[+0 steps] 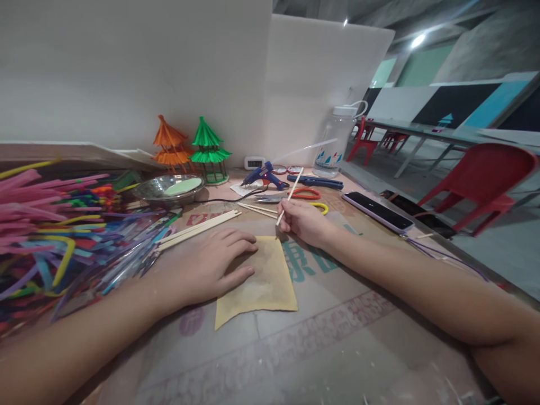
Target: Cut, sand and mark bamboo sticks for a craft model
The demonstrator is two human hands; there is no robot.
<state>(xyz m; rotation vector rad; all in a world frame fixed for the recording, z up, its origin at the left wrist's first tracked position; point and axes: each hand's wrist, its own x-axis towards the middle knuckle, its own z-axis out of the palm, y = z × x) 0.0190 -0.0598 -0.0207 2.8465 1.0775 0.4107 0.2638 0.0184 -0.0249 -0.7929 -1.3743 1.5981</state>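
A yellowish square of paper [264, 281] lies on the covered tabletop. My left hand [211, 261] rests over its left edge, palm down, with the fingers apart and nothing held. Beyond the paper's far right corner, my right hand [301, 219] pinches a thin pale wooden stick [295, 185], which slants up and to the right. Just left of that hand, a few similar sticks [258, 210] lie on the table. A bundle of longer pale sticks [198, 229] sits beyond my left hand.
Colourful pipe cleaners [50, 236] crowd the left side, near a metal bowl [145, 188]. Behind stand orange [171, 146] and green [207, 143] pagoda models, a blue glue gun [264, 175], scissors [304, 193] and a bottle [331, 146]. A phone [377, 212] lies at the right.
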